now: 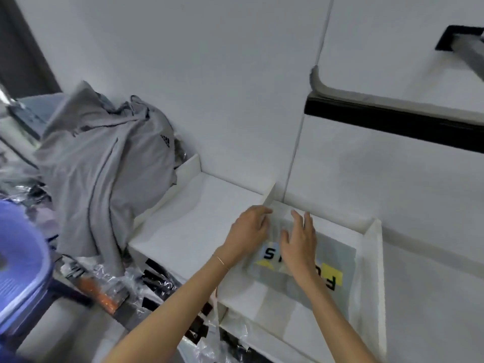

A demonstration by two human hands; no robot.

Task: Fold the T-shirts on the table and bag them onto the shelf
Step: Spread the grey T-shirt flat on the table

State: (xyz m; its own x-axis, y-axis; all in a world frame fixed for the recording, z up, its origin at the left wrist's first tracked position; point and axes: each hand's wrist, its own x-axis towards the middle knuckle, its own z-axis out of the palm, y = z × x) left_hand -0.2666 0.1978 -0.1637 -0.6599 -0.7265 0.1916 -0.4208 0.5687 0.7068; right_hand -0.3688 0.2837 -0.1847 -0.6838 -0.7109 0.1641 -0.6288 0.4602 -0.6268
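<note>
White shelf (pixel 199 205): both hands (pixel 251 231) flat on bagged T-shirt (pixel 327 271), print part-hidden.

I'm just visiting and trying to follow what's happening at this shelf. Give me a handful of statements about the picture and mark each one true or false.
1. Both hands rest on the bagged T-shirt in the white shelf compartment. True: the left hand and right hand lie on its far end.
2. The bagged shirt is plain black. False: it is grey with a yellow, blue and black printed design.
3. A grey shirt with a small black logo is heaped to the left of the shelf. True.
4. That heaped grey shirt is neatly folded. False: it is crumpled and draped.
5. The compartment left of the divider holds a stack of shirts. False: no shirts are visible in it.
</note>
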